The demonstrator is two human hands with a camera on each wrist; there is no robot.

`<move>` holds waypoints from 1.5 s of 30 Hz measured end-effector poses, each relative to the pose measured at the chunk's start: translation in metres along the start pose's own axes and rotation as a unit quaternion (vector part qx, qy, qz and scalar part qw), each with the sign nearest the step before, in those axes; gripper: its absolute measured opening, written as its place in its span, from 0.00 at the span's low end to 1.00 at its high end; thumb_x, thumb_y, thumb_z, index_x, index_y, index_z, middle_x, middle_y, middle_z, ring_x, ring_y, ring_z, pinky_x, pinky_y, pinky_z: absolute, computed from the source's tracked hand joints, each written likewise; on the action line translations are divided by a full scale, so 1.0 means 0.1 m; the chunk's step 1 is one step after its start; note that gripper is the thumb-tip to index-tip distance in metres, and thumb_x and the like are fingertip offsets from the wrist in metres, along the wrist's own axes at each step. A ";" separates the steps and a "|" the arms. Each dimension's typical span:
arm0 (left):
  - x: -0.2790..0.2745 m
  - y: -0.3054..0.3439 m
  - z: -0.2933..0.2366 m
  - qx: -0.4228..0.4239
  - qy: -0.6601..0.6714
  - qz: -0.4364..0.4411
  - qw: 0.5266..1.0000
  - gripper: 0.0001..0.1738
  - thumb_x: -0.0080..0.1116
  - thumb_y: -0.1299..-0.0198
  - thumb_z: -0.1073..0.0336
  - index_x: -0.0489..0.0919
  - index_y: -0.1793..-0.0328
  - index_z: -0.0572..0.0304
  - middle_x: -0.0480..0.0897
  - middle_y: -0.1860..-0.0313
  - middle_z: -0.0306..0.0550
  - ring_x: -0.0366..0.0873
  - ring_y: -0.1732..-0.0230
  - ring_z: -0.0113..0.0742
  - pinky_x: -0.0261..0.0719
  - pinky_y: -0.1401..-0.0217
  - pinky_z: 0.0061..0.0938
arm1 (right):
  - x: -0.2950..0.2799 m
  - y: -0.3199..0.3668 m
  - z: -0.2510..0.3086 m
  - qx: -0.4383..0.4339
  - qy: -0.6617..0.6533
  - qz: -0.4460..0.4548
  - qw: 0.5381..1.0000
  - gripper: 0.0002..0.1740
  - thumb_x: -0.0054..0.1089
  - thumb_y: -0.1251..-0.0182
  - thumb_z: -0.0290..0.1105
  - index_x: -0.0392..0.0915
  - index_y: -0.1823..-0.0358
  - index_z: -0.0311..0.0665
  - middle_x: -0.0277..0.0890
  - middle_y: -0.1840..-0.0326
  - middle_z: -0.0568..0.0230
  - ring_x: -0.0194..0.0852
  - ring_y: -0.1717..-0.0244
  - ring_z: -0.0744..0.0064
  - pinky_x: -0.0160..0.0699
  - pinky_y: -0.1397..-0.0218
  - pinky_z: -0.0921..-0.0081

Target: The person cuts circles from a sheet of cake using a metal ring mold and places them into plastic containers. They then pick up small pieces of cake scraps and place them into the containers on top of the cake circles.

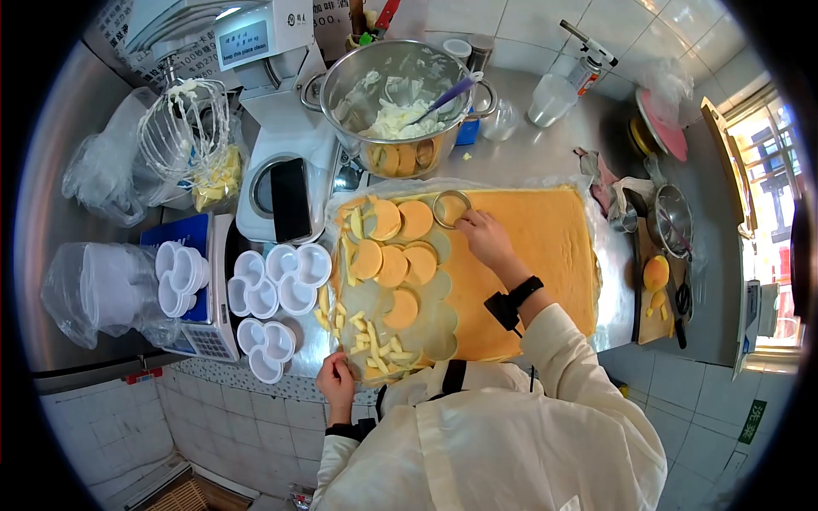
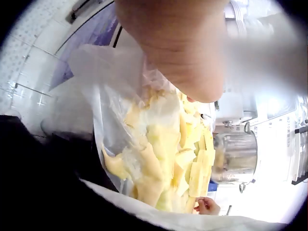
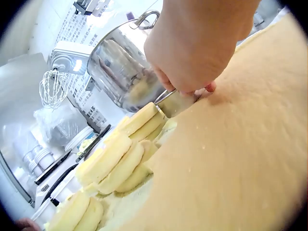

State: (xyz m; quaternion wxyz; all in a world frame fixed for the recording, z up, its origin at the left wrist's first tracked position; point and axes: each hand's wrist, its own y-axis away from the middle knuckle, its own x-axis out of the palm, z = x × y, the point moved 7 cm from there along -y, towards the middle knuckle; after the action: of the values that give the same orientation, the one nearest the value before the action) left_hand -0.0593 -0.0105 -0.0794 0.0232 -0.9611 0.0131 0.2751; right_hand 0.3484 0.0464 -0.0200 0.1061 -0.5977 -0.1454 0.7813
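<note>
A large sheet of yellow sponge cake [image 1: 528, 264] lies on paper on the steel counter. My right hand [image 1: 486, 238] grips a metal ring cutter [image 3: 174, 104] at the sheet's far edge, beside the scalloped cut line. Left of it, cut cake rounds [image 1: 392, 266] lie on the bared paper, several of them stacked. Strips of cake scrap [image 1: 375, 342] are heaped at the near left corner. My left hand [image 1: 338, 385] is at the counter's front edge by that corner, its fingers bent; whether they hold the paper [image 2: 108, 139], I cannot tell.
A steel pot [image 1: 341, 115] of white cream with a purple-handled spatula stands behind the cake. White three-lobed containers [image 1: 298, 277], a phone [image 1: 290, 200] and a stand mixer [image 1: 285, 119] are at left. At right, a board [image 1: 645, 298] holds a mango beside a steel bowl [image 1: 671, 220].
</note>
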 end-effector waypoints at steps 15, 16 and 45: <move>0.07 -0.15 0.11 0.083 -0.098 -0.045 0.991 0.06 0.52 0.46 0.72 0.80 0.66 0.54 0.81 0.77 0.45 0.77 0.79 0.40 0.74 0.76 0.29 | -0.03 0.00 0.03 0.012 0.048 0.003 0.999 0.10 0.52 0.50 0.25 0.77 0.66 0.42 0.71 0.65 0.69 0.74 0.63 0.68 0.73 0.61 0.70; 0.06 -0.16 0.06 0.090 -0.102 -0.049 0.990 0.06 0.52 0.46 0.71 0.80 0.66 0.54 0.81 0.77 0.45 0.77 0.79 0.40 0.74 0.76 0.29 | -0.03 0.00 0.03 0.012 0.048 0.004 0.999 0.10 0.52 0.50 0.25 0.77 0.66 0.42 0.71 0.65 0.69 0.74 0.63 0.68 0.73 0.61 0.70; 0.05 -0.17 -0.06 0.089 -0.136 -0.033 0.986 0.06 0.52 0.48 0.72 0.80 0.67 0.57 0.81 0.76 0.44 0.78 0.79 0.40 0.75 0.74 0.28 | 0.30 -0.60 0.06 -0.012 0.071 0.079 0.994 0.40 0.41 0.34 0.56 0.51 0.30 0.32 0.55 0.30 0.51 0.46 0.27 0.55 0.42 0.28 0.50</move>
State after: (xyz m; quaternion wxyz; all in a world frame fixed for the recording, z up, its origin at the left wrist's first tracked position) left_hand -0.0511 0.0062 -0.0759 0.1191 -0.9089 0.0026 0.3996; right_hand 0.3341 0.1121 -0.0249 0.0465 -0.6628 -0.0991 0.7408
